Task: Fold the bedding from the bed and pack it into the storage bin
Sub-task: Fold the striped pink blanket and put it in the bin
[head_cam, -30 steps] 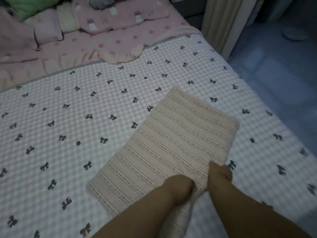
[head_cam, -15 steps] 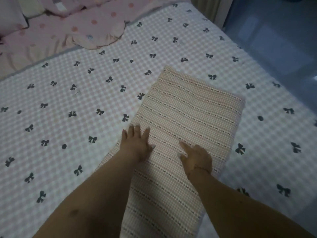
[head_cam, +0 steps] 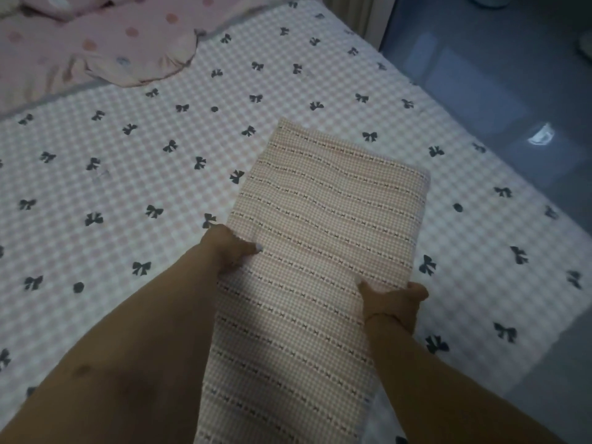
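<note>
Bedding under work — a folded cloth (head_cam: 320,251) in pale peach check with thin dark dotted stripes, laid as a long narrow strip on the bed sheet (head_cam: 128,187). The strip runs from the near edge of the view up toward the middle of the bed, its far end squared off and slightly raised at the right corner.

Left hand (head_cam: 227,251) is set on the strip's left edge, thumb laid flat on top of the cloth, the other fingers tucked down over the edge and out of sight; the edge appears pinched between them. Right hand (head_cam: 394,299) is placed on the right edge, further toward the near side — thumb on top, fingers curled over the side of the fold, so the edge is gripped there too.

Sheet is white-and-pink gingham printed with dark bows and dots. A pink spotted quilt (head_cam: 105,43) is bunched at the far left, well apart from the strip. Grey floor (head_cam: 496,91) is seen beyond the right side of the bed.
</note>
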### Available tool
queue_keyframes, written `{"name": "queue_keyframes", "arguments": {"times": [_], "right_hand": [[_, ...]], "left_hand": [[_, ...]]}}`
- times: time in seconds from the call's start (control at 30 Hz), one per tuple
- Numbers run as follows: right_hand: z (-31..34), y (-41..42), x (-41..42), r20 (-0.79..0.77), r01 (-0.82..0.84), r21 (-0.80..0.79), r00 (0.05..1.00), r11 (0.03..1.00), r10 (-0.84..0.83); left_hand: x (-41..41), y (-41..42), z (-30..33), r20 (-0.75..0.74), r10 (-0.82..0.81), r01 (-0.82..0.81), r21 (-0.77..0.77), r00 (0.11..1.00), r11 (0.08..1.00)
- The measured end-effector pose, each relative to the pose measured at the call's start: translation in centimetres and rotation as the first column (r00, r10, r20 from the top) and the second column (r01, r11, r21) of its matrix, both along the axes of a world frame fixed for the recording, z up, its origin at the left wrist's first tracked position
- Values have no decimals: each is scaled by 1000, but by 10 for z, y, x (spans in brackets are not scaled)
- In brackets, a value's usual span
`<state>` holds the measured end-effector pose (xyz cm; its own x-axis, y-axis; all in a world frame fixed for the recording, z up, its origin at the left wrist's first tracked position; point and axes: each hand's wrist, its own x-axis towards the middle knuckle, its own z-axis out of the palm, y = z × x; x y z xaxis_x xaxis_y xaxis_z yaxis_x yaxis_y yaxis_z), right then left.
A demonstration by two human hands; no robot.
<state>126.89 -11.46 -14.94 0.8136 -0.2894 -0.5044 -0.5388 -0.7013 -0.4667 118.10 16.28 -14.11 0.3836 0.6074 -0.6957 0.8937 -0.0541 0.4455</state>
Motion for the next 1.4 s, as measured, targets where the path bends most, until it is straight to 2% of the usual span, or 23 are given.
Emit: {"name": "queue_keyframes", "arguments": {"times": [0.1,0.3,0.47,0.53,0.6,0.67,0.73,0.8,0.9,1.03,1.1,1.17,1.2,1.27,1.4], "right_hand": [[13,-5,-4,4,51,74,999,996,-52],[58,-12,-9,203,-33,208,979,978,-10],[115,6,7,348,-160,335,937,929,37],[139,20,21,349,-254,424,932,869,102],[163,33,37,282,-354,523,930,776,234],[192,43,45,221,-461,588,882,665,417],[212,49,53,230,-537,602,825,591,515],[234,57,59,290,-595,598,785,537,547],[259,77,69,337,-720,521,666,458,665],[270,103,76,252,-965,96,262,245,932],[265,115,78,197,-983,-31,174,183,965],[261,126,80,201,-978,-107,156,180,967],[260,131,82,234,-970,-122,178,210,956],[264,141,86,360,-951,-100,240,293,902],[291,162,98,622,-913,4,321,407,714]], "left_hand": [[-2,-7,18,52,206,-198,-132,977,971],[-21,-32,84,225,399,-323,-311,889,894],[-44,-29,147,344,487,-396,-303,803,867],[-60,-19,170,394,523,-432,-301,755,850],[-76,-9,188,423,516,-417,-308,745,855],[-95,-3,213,475,516,-422,-297,713,857],[-110,1,228,519,508,-435,-267,687,860],[-122,2,245,567,502,-459,-232,653,858],[-131,3,260,606,573,-583,-211,552,785],[-139,8,264,626,659,-632,-321,417,705],[-145,14,262,615,688,-662,-336,384,670],[-145,19,260,620,679,-649,-336,393,682],[-142,22,261,630,669,-648,-326,394,689],[-133,31,266,672,634,-654,-288,383,700],[-110,50,299,789,536,-658,-235,300,715]]}}
